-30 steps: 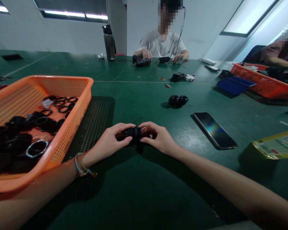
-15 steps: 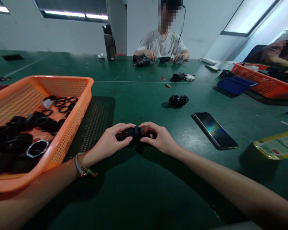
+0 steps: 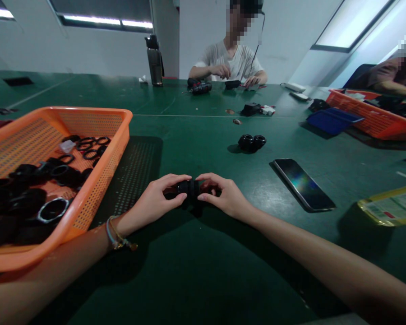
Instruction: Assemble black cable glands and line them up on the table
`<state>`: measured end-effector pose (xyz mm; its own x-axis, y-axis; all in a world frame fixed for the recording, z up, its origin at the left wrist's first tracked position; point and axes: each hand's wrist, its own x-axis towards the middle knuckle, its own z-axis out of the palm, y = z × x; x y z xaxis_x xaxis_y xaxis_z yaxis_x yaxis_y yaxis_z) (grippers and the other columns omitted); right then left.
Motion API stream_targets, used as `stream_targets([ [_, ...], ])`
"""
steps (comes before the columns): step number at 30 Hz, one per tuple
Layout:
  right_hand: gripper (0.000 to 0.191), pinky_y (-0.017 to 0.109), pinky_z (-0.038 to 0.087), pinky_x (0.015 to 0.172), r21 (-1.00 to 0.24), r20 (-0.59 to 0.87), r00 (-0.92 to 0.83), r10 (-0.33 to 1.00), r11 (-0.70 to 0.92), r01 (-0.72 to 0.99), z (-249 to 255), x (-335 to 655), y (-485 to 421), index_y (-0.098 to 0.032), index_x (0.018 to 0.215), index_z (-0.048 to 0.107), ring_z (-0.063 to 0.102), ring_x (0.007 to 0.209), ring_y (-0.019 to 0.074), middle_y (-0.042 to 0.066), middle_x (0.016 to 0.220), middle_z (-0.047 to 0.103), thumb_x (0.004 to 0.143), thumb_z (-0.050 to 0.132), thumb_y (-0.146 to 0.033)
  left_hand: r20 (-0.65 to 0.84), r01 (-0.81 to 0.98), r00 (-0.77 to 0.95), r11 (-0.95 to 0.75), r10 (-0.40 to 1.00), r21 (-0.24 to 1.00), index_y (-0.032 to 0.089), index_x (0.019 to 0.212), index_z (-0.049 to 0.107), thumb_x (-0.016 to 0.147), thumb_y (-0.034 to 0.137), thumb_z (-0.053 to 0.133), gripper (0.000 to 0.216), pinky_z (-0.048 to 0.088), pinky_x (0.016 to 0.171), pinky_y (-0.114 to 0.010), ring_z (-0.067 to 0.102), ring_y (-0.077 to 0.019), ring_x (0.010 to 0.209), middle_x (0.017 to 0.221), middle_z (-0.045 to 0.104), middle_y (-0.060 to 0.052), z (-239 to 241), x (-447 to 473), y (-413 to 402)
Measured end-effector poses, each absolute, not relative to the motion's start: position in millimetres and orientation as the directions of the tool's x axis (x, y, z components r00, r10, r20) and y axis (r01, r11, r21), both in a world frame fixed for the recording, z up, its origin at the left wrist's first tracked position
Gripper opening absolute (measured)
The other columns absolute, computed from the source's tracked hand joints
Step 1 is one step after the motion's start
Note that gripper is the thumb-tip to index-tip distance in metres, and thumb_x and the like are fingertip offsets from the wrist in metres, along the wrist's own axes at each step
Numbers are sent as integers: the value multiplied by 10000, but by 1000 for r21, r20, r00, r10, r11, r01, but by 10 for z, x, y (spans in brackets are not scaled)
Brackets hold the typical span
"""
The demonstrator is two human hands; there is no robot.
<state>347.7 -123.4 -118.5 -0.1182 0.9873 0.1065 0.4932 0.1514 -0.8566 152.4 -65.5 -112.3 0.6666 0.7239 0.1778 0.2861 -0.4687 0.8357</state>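
Observation:
A black cable gland (image 3: 188,187) lies sideways between my two hands, close above the green table (image 3: 196,271). My left hand (image 3: 160,194) pinches its left part between thumb and fingers. On the other end, my right hand (image 3: 223,194) grips with thumb and curled fingers. The fingertips hide part of the gland. Two similar black fittings (image 3: 252,142) stand together farther back, right of my hands. To the left, an orange basket (image 3: 103,189) holds several black fittings, black rings (image 3: 84,144) and a shiny metallic-looking ring (image 3: 53,210).
A phone (image 3: 302,185) lies right of my hands, with a yellow-edged pack (image 3: 390,205) beyond it. Across the table a person sits by a power drill (image 3: 199,86) and a bottle (image 3: 154,63). A blue tray (image 3: 333,119) and another orange basket (image 3: 375,117) are at the right.
My hands and the cable gland look unchanged. Across the table, the person has lifted one hand off the drill and brought it towards the middle.

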Motion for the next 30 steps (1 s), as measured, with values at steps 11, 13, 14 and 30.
stream_targets([
  [11, 309, 220, 367, 516, -862, 99, -118, 988, 144, 486, -1195, 3479, -1225, -187, 1028, 584, 452, 521, 83, -16, 743, 652, 728, 656, -203, 175, 284, 667, -465, 724, 838, 177, 1103, 618, 730, 271, 543, 392, 525, 817, -289, 629, -182, 935, 1068, 643, -63, -1130, 1522, -649],
  [13, 310, 220, 367, 513, -856, 99, -116, 988, 144, 496, -1194, 3478, -1226, -188, 1031, 586, 450, 516, 82, -16, 742, 651, 730, 655, -206, 174, 287, 666, -464, 726, 838, 180, 1104, 618, 730, 273, 543, 393, 524, 819, -287, 628, -182, 937, 1065, 644, -62, -1132, 1524, -650],
  [14, 310, 220, 368, 513, -853, 99, -118, 988, 145, 501, -1193, 3477, -1227, -187, 1033, 586, 451, 516, 82, -16, 744, 650, 732, 654, -209, 173, 288, 666, -464, 726, 838, 178, 1105, 617, 731, 274, 543, 394, 525, 818, -286, 628, -182, 935, 1064, 644, -63, -1132, 1524, -650],
  [30, 281, 220, 387, 502, -832, 109, -133, 985, 163, 531, -1192, 3483, -1233, -193, 1034, 586, 476, 512, 82, -18, 726, 642, 761, 639, -234, 173, 284, 672, -467, 720, 838, 173, 1106, 616, 739, 276, 544, 388, 525, 833, -315, 627, -196, 948, 1083, 638, -73, -1119, 1518, -657],
])
